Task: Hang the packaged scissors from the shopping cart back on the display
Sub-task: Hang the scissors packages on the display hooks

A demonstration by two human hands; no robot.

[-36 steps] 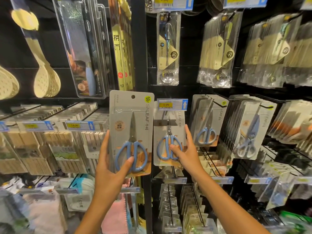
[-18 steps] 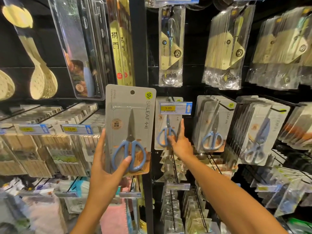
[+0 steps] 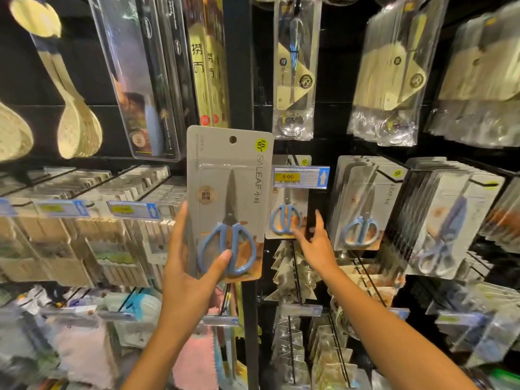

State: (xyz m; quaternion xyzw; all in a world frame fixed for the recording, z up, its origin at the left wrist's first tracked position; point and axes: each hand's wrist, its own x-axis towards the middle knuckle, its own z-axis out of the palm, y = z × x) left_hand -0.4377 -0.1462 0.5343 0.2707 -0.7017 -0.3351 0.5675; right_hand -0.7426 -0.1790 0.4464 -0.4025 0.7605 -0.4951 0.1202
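Observation:
My left hand (image 3: 188, 266) grips a grey carded pack of blue-handled scissors (image 3: 228, 198) upright by its lower edge, thumb across the handles, its hang hole at the top. The pack is in front of the black upright post of the display. My right hand (image 3: 313, 243) reaches to another pack of the same scissors (image 3: 287, 209) hanging on a peg behind a yellow 5.00 price tag (image 3: 301, 177). Its fingers lie straight against the lower right edge of that hanging pack.
More scissors packs (image 3: 363, 204) hang on pegs to the right. Bagged ladles (image 3: 294, 66) hang above, chopstick packs (image 3: 84, 220) to the left, and small packaged goods (image 3: 295, 282) on pegs below. A black post (image 3: 239, 66) divides the two display panels.
The view has drifted up and closer to the display. My left hand has raised its pack a little, and my right hand has pushed the hanging pack back along its peg.

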